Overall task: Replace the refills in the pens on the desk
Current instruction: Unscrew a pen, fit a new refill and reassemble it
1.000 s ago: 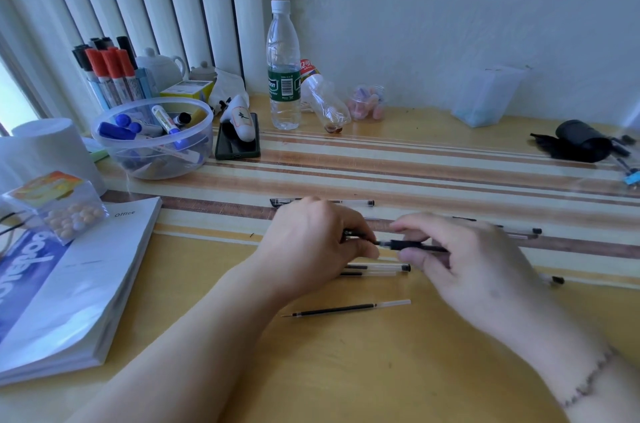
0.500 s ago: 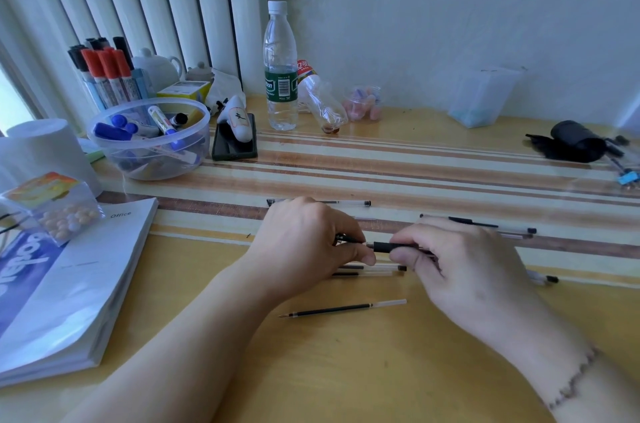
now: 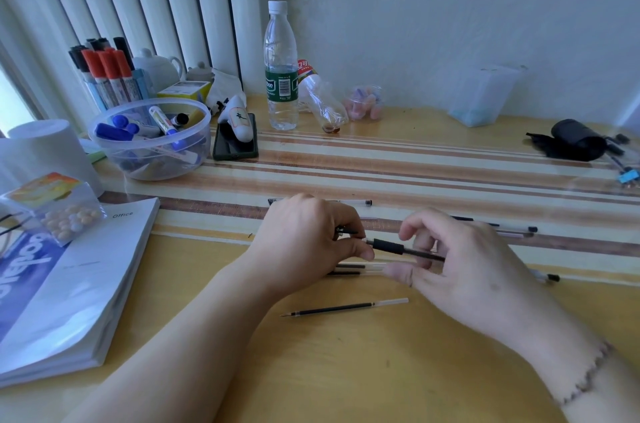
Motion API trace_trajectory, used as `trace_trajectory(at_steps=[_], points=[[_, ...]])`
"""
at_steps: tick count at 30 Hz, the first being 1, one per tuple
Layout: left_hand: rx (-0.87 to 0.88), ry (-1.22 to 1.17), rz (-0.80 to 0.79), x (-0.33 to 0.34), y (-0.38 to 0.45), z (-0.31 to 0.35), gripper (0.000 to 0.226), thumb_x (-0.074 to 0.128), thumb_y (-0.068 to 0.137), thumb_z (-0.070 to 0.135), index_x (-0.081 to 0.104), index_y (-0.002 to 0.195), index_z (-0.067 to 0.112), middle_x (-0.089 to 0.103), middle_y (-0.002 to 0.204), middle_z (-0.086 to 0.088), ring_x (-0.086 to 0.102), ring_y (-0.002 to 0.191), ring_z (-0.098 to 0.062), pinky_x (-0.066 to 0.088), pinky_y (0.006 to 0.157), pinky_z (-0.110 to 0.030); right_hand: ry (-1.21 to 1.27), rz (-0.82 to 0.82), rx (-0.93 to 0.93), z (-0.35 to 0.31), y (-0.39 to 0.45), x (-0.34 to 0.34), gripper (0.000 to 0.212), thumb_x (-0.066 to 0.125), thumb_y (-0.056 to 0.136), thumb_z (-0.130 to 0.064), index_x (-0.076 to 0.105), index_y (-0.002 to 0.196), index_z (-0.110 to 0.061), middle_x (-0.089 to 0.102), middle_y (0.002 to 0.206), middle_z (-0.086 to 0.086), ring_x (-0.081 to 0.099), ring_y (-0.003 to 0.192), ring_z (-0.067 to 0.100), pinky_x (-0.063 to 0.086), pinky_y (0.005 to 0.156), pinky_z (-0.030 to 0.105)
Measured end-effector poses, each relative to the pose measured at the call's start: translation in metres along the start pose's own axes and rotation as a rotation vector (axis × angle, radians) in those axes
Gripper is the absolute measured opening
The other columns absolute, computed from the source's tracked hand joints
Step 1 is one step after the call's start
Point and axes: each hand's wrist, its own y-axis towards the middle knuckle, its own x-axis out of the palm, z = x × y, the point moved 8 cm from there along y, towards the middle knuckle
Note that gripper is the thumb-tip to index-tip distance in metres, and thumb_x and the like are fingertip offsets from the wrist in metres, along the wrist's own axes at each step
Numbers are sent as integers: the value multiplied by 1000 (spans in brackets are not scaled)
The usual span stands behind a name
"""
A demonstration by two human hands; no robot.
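A pen (image 3: 388, 246) with a black rubber grip hangs just above the desk between both hands. My left hand (image 3: 304, 242) pinches its tip end with curled fingers. My right hand (image 3: 460, 259) holds the barrel end, index finger lifted and thumb stretched out low. A loose black refill (image 3: 346, 308) lies on the wood in front of the hands. Two more refills (image 3: 353, 269) lie partly hidden under the hands. Other pens lie behind: one (image 3: 360, 202) past the left hand, a few (image 3: 512, 230) past the right, one (image 3: 547, 277) at the right.
A thick open book (image 3: 79, 287) lies at the left. A clear bowl of markers (image 3: 152, 142), a phone (image 3: 235, 145), a water bottle (image 3: 281, 69) and a tipped bottle (image 3: 323, 100) stand behind. A black pouch (image 3: 571, 143) is at far right.
The pen has come a little further out of the left hand, showing its whole black grip. My right index finger has lifted off the barrel.
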Motion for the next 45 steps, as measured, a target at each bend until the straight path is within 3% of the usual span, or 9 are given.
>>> trace_trajectory(at_steps=[8,15,18,21,24,26,29,37,45], points=[[161,55,-24,1,-4,8,15,63,82,47,75,79,39,56,48,7,36,48,-14,32,48,-25,-168,160,-64,-10,-2,-9,13,78,73,-35,66,76,-31,65,59,-18,51,48,1,44,46,21],[183,-15,19,-2,-8,9,24,57,83,54,72,82,35,53,48,5,42,47,-14,29,46,-18,-138,116,-98,-5,0,-4,20,51,90,-39,63,75,-32,36,43,-25,36,43,-7,26,41,18],[98,-120,-53,0,-6,5,31,48,88,55,60,110,37,64,84,13,55,77,0,44,69,-22,-159,136,-44,2,2,-10,8,60,87,-37,63,81,-34,48,52,-25,41,51,-5,26,44,17],[72,-237,-174,4,-6,-2,37,35,101,27,43,137,29,54,132,13,45,121,1,36,101,-19,-126,153,-1,13,4,-15,11,68,82,-28,66,90,-35,64,79,-23,56,75,7,43,59,24],[89,-213,-208,7,-6,-4,48,42,99,8,37,143,24,59,105,22,52,97,10,36,83,-4,-66,178,11,17,5,-16,17,70,82,-22,68,96,-30,65,88,-20,60,86,11,49,75,34],[71,-241,-207,9,-4,-6,53,53,93,4,41,140,26,59,89,22,56,82,6,41,75,-6,-42,194,23,20,5,-17,17,70,81,-22,68,97,-29,65,88,-19,61,86,12,50,78,37],[48,-296,-157,6,-2,-8,50,61,89,6,48,132,29,67,90,14,62,72,-4,48,71,-13,-33,182,17,20,5,-16,16,70,81,-23,69,96,-30,66,87,-20,61,85,12,51,78,40],[73,-286,-144,5,-3,0,60,64,89,13,38,139,33,70,99,11,60,92,2,45,86,-14,-21,177,-44,13,6,-17,14,70,81,-27,70,94,-30,68,84,-20,63,79,10,52,74,41],[166,-292,-112,4,-6,13,65,63,88,9,34,141,35,73,101,9,57,78,12,48,82,-16,-60,230,-149,-3,3,-19,20,62,80,-34,74,94,-27,71,83,-19,58,77,1,45,74,34]])
